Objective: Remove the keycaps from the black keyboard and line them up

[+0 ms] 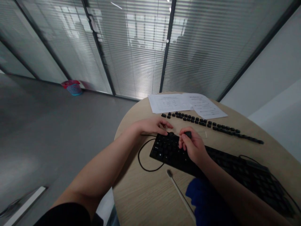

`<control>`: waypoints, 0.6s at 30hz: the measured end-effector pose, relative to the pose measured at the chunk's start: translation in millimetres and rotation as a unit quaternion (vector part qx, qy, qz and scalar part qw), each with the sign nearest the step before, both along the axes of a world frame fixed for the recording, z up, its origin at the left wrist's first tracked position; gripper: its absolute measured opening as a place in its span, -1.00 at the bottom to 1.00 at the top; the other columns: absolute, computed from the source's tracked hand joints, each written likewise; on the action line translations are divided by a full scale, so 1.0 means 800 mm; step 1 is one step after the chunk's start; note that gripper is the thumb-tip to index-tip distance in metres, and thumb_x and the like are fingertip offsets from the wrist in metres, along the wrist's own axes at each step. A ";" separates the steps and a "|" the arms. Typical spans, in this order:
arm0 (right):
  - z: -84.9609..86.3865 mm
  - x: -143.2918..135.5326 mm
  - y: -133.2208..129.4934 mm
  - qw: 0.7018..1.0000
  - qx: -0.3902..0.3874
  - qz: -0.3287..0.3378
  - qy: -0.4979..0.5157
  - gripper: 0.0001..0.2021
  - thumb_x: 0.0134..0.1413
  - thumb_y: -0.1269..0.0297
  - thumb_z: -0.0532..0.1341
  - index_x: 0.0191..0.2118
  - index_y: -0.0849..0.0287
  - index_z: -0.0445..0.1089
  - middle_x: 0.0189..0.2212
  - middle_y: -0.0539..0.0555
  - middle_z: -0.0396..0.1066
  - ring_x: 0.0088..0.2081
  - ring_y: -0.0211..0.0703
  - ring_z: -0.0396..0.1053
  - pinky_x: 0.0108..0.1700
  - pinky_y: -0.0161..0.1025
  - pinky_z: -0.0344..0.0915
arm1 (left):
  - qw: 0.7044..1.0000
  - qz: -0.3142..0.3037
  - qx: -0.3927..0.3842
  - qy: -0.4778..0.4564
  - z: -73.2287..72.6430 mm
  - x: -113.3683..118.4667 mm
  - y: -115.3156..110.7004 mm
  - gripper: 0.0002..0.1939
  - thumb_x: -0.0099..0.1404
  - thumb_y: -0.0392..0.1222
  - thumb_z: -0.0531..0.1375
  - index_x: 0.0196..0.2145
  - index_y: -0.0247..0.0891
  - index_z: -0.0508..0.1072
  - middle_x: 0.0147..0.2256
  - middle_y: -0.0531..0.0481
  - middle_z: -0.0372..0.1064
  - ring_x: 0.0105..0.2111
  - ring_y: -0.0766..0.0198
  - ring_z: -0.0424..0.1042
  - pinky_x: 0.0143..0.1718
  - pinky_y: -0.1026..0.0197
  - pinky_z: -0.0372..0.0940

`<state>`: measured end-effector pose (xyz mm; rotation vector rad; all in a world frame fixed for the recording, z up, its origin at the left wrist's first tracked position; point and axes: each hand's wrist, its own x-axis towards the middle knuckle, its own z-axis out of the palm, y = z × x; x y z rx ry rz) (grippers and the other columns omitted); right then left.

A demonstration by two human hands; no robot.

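A black keyboard [164, 147] lies at a slant on the round table, bare of keycaps along part of its far side. My left hand [154, 125] rests at its far left corner, fingers spread, thumb near a raised black keycap [171, 134]. My right hand [194, 146] is closed above the keys round a small black-handled tool [188, 134] with a thin metal end. That end points left toward the keycap; its exact shape is too fine to make out. Loose black keycaps [197, 120] stand in rows beyond the keyboard.
Printed papers [171, 103] lie at the table's [141, 194] far edge. A light-handled brush [180, 191] and blue cloth [202, 201] are near me. A black cable [139, 157] loops by the keyboard's left end. On the floor stands a red and blue basket [74, 88].
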<state>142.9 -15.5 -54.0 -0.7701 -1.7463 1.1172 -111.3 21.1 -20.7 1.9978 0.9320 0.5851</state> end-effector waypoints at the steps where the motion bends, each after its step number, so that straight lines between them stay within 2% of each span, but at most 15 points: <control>1: 0.001 -0.001 0.001 1.000 -0.014 0.003 0.014 -0.89 0.33 0.18 0.17 -0.18 0.09 0.34 -0.52 -0.08 0.36 -0.58 -0.29 0.34 -0.57 -0.36 0.18 | 1.000 0.002 -0.003 -0.019 0.003 -0.001 0.000 -0.58 0.22 -0.17 0.40 0.04 -0.21 0.62 -0.08 -0.08 0.60 -0.13 0.16 0.49 -0.11 0.14 0.33; 5: 0.006 -0.004 0.002 0.998 -0.048 0.013 0.047 -0.81 0.27 0.10 0.22 -0.19 0.10 0.38 -0.43 -0.04 0.41 -0.61 -0.31 0.38 -0.64 -0.39 0.18 | 0.990 -0.043 -0.084 -0.104 0.009 0.002 -0.004 -0.68 0.28 -0.18 0.37 0.00 -0.22 0.63 -0.21 -0.05 0.63 -0.26 0.24 0.52 -0.16 0.16 0.37; 9: 0.005 -0.003 0.001 0.997 -0.049 0.023 0.051 -0.80 0.28 0.08 0.24 -0.18 0.11 0.42 -0.41 -0.02 0.42 -0.58 -0.30 0.42 -0.62 -0.40 0.23 | 0.977 -0.064 -0.151 -0.134 0.008 0.009 -0.007 -0.72 0.28 -0.15 0.39 -0.05 -0.23 0.65 -0.25 -0.02 0.64 -0.31 0.28 0.54 -0.20 0.20 0.39; 18: 0.001 -0.001 -0.002 0.998 -0.020 0.047 0.037 -0.82 0.35 0.12 0.22 -0.15 0.10 0.47 -0.36 0.01 0.46 -0.53 -0.29 0.44 -0.57 -0.39 0.27 | 0.981 -0.018 -0.161 -0.109 0.005 0.006 -0.005 -0.71 0.23 -0.06 0.44 -0.15 -0.27 0.66 -0.29 -0.06 0.64 -0.34 0.29 0.53 -0.25 0.23 0.36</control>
